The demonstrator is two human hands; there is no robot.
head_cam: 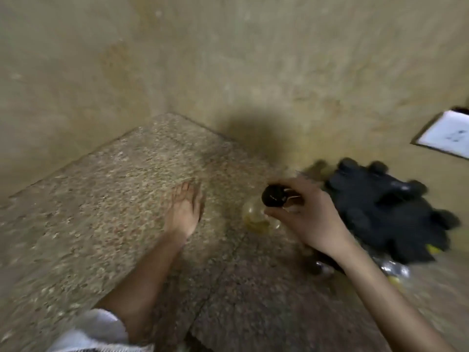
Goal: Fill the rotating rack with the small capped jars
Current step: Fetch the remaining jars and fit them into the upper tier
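Note:
My right hand (312, 217) is closed around a small jar, its black cap (275, 196) gripped between thumb and fingers. Just below and left of the cap is a clear rounded glass body (256, 219) with yellowish contents; motion blur hides whether it joins the cap. The black rotating rack (385, 207) lies immediately right of my hand, with several black-capped jars around its edge. My left hand is out of the frame.
A bare foot (185, 209) and lower leg rest on the speckled stone slab (101, 199), left of the jar. More clear jars (396, 270) lie under my forearm beside the rack. A white sheet (446, 134) sits at the far right by the plastered wall (228, 59).

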